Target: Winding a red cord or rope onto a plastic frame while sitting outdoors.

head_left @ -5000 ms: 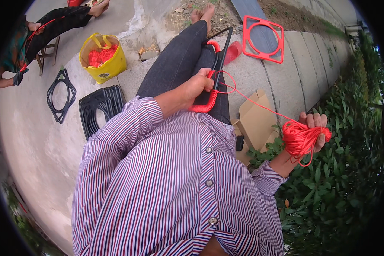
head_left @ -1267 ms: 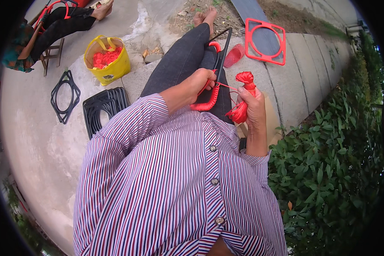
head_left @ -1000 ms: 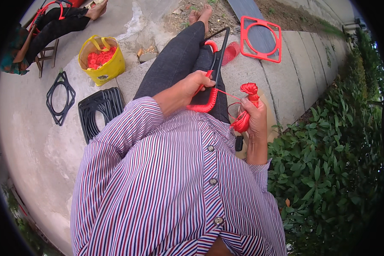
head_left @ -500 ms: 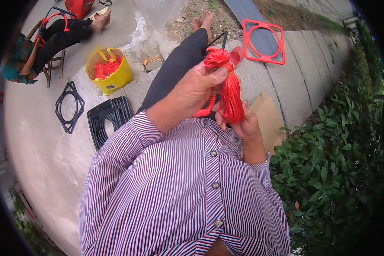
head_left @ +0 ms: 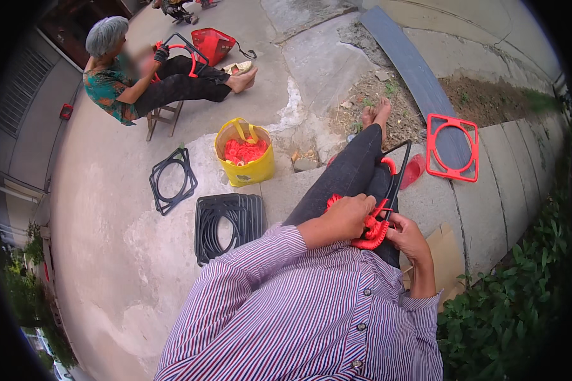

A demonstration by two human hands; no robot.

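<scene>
A black square frame (head_left: 397,166) lies across my lap, its inner ring partly wrapped in red cord (head_left: 373,240). My left hand (head_left: 348,218) is closed round a bundle of red cord (head_left: 334,201), over the wrapped part of the ring; the hand covers most of the bundle. On the other side of the frame, my right hand (head_left: 408,237) has its thumb and fingers bent against the frame's edge at the wrapped ring, gripping there. Its fingertips are partly hidden by the frame.
On the ground at left are a stack of black frames (head_left: 254,219), a single black frame (head_left: 157,195) and a yellow bag (head_left: 265,166) of red cord. A red frame (head_left: 433,159) lies right, near bushes (head_left: 521,298). Another person (head_left: 116,95) sits far left, holding a similar frame.
Both hands have come down to the lap from holding the red cord bundle raised. My right hand has left the bundle's lower end for the frame. The view has swung left and up.
</scene>
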